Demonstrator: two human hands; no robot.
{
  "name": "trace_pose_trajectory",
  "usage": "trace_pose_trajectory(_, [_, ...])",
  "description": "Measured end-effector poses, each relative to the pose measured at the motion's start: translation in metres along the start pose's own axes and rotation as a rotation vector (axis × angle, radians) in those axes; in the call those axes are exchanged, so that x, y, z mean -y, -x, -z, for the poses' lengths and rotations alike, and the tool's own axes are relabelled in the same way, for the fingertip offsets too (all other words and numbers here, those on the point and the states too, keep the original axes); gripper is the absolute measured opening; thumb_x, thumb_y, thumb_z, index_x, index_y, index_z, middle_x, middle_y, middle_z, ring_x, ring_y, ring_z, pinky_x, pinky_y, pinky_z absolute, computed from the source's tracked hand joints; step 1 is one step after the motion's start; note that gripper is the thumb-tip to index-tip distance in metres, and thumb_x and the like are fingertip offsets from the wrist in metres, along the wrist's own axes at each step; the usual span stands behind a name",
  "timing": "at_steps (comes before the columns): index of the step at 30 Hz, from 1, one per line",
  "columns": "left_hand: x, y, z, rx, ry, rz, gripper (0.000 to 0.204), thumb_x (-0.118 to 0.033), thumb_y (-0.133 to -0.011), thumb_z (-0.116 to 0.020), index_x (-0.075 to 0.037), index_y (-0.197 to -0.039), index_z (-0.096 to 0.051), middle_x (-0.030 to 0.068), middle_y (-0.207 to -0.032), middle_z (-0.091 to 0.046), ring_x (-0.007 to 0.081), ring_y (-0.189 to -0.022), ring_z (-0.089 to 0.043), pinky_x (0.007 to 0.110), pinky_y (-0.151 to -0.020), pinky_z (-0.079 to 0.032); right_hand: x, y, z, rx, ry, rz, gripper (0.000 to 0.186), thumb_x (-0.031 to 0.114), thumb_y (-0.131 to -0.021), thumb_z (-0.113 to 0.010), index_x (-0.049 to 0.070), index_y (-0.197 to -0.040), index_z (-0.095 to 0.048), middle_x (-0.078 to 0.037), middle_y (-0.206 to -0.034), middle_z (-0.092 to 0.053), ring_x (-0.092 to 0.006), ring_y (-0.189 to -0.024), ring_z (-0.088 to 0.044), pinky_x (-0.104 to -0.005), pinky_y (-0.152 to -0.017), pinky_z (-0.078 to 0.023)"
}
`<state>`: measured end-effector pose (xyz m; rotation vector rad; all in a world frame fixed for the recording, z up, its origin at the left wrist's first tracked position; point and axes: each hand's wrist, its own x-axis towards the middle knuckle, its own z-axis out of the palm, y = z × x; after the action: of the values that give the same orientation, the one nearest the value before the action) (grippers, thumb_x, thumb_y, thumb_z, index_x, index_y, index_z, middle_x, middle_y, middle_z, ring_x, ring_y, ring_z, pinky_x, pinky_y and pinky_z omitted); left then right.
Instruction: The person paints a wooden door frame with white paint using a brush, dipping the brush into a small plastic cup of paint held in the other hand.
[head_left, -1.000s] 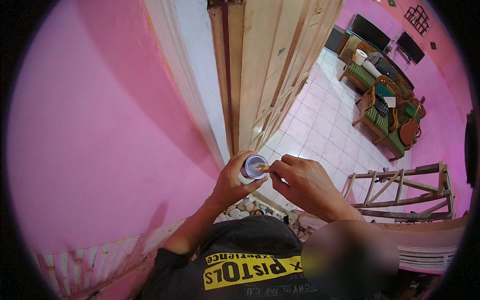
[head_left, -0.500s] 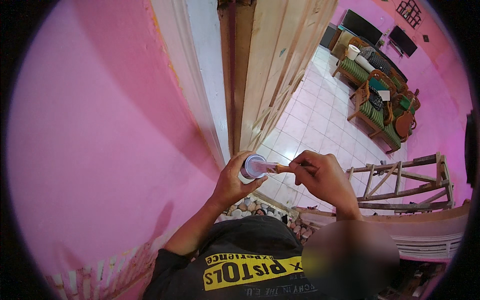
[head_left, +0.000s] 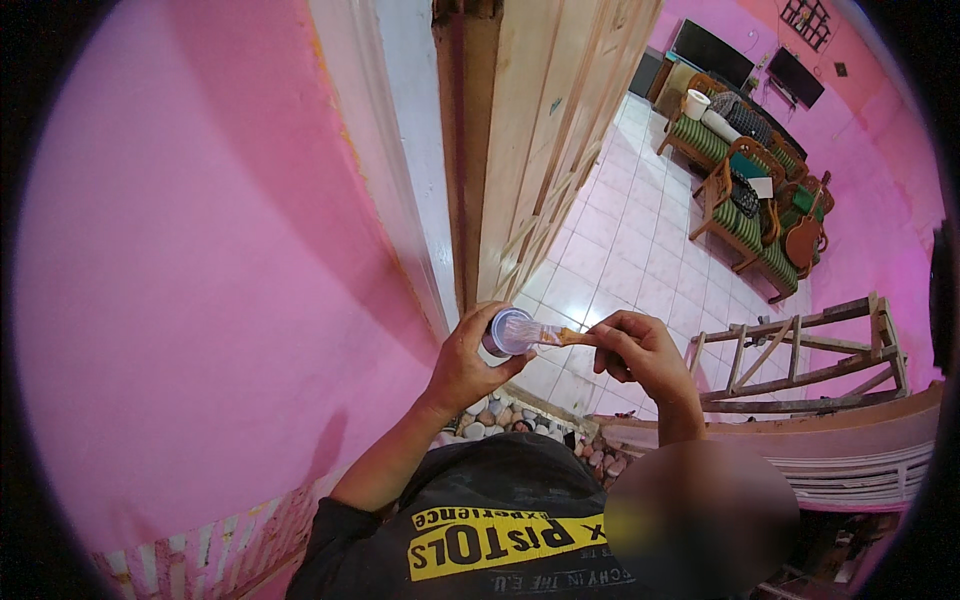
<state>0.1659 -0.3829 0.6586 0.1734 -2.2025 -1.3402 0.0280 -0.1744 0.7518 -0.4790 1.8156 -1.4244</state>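
Two bare hands of yours work close together in front of your dark T-shirt [head_left: 480, 470]. Your left hand [head_left: 465, 365] curls around a small round paint can [head_left: 495, 345], fingers and thumb spread to its width, the mouth facing up toward you. Your right hand [head_left: 645, 352] pinches a flat paintbrush [head_left: 552, 336] near the end of its wooden handle, a narrow fingertip grip. The whitish bristles point left and lie at the can's mouth; how deep they reach, you cannot tell from this view. Can and brush are just in front of the foot of a pale panelled door [head_left: 545, 170], with river pebbles [head_left: 500, 410] below them. Pink wall [head_left: 200, 270] fills your left; to your right, a wooden ladder-like frame [head_left: 795, 370] stands near the tiled floor [head_left: 635, 220], and farther off a guitar [head_left: 803, 243] leans by green-striped seats [head_left: 738, 222]
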Motion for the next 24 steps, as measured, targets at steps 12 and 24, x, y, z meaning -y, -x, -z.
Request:
trace_pose_trajectory(12, [0.009, 0.001, -0.001, 0.011, 0.032, -0.008, 0.066, -0.025, -0.075, -0.089, -0.002, -0.127, -0.056, 0.0167, -0.121, -0.062, 0.0322, -0.113, -0.062, 0.038, -0.096, -0.051, -0.049, 0.000, 0.004, 0.008, -0.493, -0.078, 0.025, 0.026, -0.101, -0.058, 0.002, -0.099, -0.064, -0.007, -0.073, -0.066, -0.0106, -0.052, -0.049, -0.0234, -0.047, -0.037])
trace_pose_trajectory(24, [-0.009, 0.006, 0.005, -0.036, -0.031, -0.013, 0.058, -0.024, -0.074, -0.090, -0.002, -0.119, -0.062, 0.0116, -0.111, -0.067, 0.0231, -0.105, -0.066, 0.038, -0.092, -0.053, 0.130, -0.007, 0.010, 0.058, -0.780, 0.657, 0.024, 0.029, -0.100, -0.060, 0.005, -0.101, -0.058, -0.010, -0.080, -0.062, -0.0131, -0.058, -0.054, -0.0246, -0.052, -0.041])
